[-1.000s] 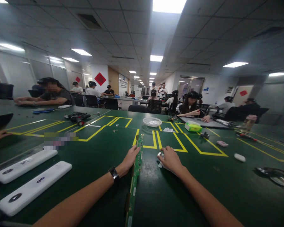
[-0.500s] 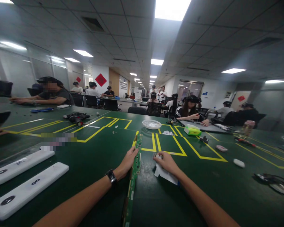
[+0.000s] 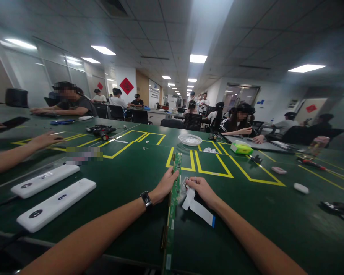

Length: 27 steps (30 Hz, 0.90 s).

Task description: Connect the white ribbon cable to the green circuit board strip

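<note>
A long, narrow green circuit board [image 3: 172,217] points away from me over the table, its near end cut off by the bottom of the view. My left hand [image 3: 165,184] is closed on its left edge near the far end, thumb on top. Just to the right of the board, my right hand [image 3: 202,189] pinches a white flat ribbon cable [image 3: 200,212]. The cable hangs bent below the fingers, its blue-tipped end pointing down to the right. Whether the cable's upper end touches the board, I cannot tell.
Two white power banks [image 3: 57,204] lie at the left. Farther off are a clear round dish [image 3: 190,139], a power drill [image 3: 101,131] and a green-and-white pack [image 3: 241,147]. A co-worker's arm [image 3: 25,151] reaches in from the left. Yellow tape [image 3: 215,175] marks the green table [image 3: 126,168].
The view has shifted, with the scene sliding right. More of the ribbon cable shows, its blue end now clear of my right hand. A co-worker's arm has come in farther at the left.
</note>
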Motion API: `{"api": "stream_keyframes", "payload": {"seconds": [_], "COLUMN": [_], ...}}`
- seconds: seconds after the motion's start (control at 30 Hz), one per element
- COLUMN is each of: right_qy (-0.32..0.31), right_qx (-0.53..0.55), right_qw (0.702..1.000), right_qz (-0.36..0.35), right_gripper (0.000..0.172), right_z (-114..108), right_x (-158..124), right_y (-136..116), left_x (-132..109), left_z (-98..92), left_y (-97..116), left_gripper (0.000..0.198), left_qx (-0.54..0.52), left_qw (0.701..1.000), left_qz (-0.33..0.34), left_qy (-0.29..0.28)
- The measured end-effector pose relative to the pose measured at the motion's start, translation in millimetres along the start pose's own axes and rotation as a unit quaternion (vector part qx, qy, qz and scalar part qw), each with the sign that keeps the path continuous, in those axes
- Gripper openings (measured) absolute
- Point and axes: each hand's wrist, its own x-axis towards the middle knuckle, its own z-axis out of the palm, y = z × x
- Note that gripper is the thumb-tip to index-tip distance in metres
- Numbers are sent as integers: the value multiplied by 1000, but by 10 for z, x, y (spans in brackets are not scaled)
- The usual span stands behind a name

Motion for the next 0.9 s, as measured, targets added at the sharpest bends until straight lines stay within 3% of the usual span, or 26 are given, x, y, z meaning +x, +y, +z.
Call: {"api": "stream_keyframes", "payload": {"seconds": [0.43, 0.9], "right_qy": [-6, 0], "right_qx": [4, -14], "right_qw": [1000, 1000], "right_qz": [10, 5], "right_gripper": [41, 38], "right_z": [76, 52], "right_x": [-45, -43], "right_y": [-64, -29], "left_x": [-8, -27], "left_z": [-12, 8], "left_y": [-27, -10], "left_gripper": [40, 42], "left_qx": [18, 22], "left_qw": [999, 1000], "left_qz": [32, 16], "left_qy": [4, 10]}}
